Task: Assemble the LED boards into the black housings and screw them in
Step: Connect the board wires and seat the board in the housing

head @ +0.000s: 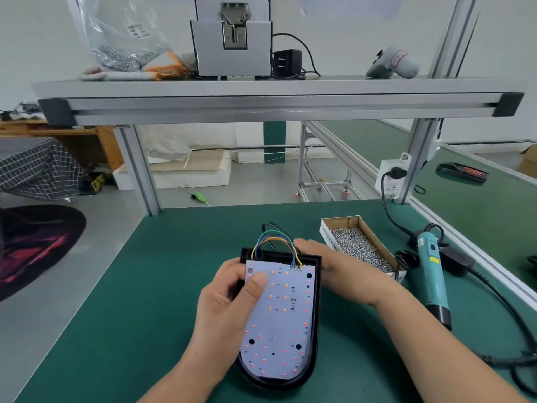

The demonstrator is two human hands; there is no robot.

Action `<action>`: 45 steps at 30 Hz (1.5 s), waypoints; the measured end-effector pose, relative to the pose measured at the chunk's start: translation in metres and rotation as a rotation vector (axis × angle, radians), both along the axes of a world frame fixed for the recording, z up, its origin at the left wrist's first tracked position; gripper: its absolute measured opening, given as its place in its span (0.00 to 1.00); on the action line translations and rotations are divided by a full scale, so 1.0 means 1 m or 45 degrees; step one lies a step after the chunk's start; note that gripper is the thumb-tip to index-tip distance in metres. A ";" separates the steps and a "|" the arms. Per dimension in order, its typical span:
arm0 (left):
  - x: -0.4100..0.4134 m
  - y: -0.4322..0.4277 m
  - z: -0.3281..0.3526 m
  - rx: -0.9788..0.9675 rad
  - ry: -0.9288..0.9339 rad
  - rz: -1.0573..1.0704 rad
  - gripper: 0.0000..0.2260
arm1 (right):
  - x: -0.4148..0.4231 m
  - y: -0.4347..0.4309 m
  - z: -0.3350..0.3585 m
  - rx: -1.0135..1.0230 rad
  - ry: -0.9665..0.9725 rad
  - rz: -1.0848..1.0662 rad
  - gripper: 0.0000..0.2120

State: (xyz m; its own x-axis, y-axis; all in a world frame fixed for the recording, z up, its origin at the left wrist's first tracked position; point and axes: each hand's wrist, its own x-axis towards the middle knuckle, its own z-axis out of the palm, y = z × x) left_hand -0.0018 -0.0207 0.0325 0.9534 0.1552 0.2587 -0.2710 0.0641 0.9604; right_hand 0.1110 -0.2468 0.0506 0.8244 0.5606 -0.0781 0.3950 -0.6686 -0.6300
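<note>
On the table, a left hand is gripping the black housing, thumb pressing the LED board into it; the right hand, fingers extended, is steadying its top edge. Seating appears underway, with screws and screwdriver likely coming next.

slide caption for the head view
Left hand grips the black housing, thumb on the LED board; right hand touches the housing's far edge beside a screw box.

— What do the arms wear?
— The left hand and right hand are bare, and so are the left forearm and right forearm.
— Any detail on the fingers?
— The left thumb nail is trimmed short.
</note>
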 end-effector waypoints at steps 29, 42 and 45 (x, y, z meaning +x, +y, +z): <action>0.000 -0.012 0.009 0.107 0.225 0.074 0.20 | -0.031 0.045 0.028 1.105 -0.010 -0.418 0.19; 0.002 -0.015 0.012 0.172 0.254 0.064 0.17 | -0.020 0.049 0.040 1.186 0.122 -0.371 0.11; 0.000 -0.016 0.014 0.170 0.242 0.049 0.23 | -0.015 0.045 0.039 1.074 0.139 -0.444 0.09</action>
State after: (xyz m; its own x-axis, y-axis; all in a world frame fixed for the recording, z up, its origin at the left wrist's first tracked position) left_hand -0.0017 -0.0365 0.0464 0.9809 0.1690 0.0961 -0.0846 -0.0739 0.9937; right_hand 0.0963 -0.2017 0.0896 0.9696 0.1883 0.1564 0.1668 -0.0404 -0.9852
